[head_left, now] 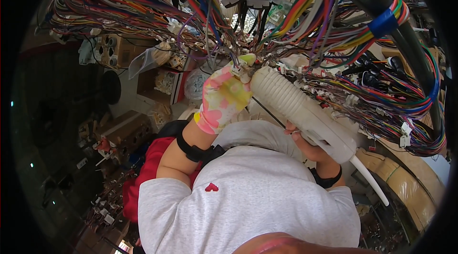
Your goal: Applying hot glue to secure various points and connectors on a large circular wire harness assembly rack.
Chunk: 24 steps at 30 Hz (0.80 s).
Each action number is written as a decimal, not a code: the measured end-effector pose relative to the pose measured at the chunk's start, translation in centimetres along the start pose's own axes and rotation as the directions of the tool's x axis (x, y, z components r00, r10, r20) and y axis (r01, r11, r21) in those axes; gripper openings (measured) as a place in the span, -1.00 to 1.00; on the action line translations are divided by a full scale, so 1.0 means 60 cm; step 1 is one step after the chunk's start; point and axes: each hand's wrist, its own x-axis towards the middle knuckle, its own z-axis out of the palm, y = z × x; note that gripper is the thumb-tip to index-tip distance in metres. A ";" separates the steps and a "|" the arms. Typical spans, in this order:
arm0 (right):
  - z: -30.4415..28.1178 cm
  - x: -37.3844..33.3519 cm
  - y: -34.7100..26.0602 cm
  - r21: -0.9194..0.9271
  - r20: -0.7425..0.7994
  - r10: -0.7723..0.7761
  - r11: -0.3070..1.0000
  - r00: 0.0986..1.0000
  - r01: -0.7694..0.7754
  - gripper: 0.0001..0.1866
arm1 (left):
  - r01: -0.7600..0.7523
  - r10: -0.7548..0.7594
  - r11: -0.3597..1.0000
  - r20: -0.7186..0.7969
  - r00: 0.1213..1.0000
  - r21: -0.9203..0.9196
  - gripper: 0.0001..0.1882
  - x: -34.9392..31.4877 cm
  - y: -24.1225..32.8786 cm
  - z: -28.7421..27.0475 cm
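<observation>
My left hand [226, 94] wears a pink and yellow flowered glove. Its fingers are closed on wire ends [244, 70] at the hanging bundle, with small pale connectors among them. Bare, my right hand [305, 144] grips a white corded heat gun [296, 103] from its lower side. The gun has a ribbed front, which points up and left, close beside the gloved fingertips. Under the gun a thin dark rod [268, 111] runs toward my right fingers; whether they hold it I cannot tell.
Thick bundles of coloured wires [305, 10] hang ahead from a dark curved tube [410, 39] bound with blue tape [383, 24]. More wires with white connectors [405, 134] spread to the right. Cardboard boxes [124, 127] stand at the left, and a plastic-wrapped brown package [405, 177] lies at the right.
</observation>
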 end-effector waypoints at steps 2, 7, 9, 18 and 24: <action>-0.002 0.002 0.000 -0.043 0.011 -0.037 0.998 0.999 0.037 -0.76 | -0.007 0.008 1.000 -0.011 1.000 0.016 -0.41 -0.001 -0.001 -0.001; -0.005 0.003 -0.001 0.001 -0.009 -0.031 1.000 0.999 0.031 -0.81 | 0.016 0.004 0.994 -0.186 0.983 0.104 -0.40 -0.011 0.003 -0.016; -0.006 0.004 -0.003 -0.026 -0.001 -0.054 0.998 0.999 0.054 -0.82 | 0.011 0.011 0.993 -0.192 0.981 0.115 -0.40 -0.008 0.002 -0.010; 0.001 0.006 -0.003 0.134 -0.053 0.002 0.991 0.999 0.005 -0.86 | 0.030 0.009 0.988 -0.252 0.968 0.154 -0.41 -0.008 0.004 -0.013; 0.002 0.003 -0.004 0.146 -0.076 0.039 0.989 0.996 -0.028 -0.85 | 0.064 0.035 0.974 -0.426 0.904 0.217 -0.43 -0.007 0.004 -0.005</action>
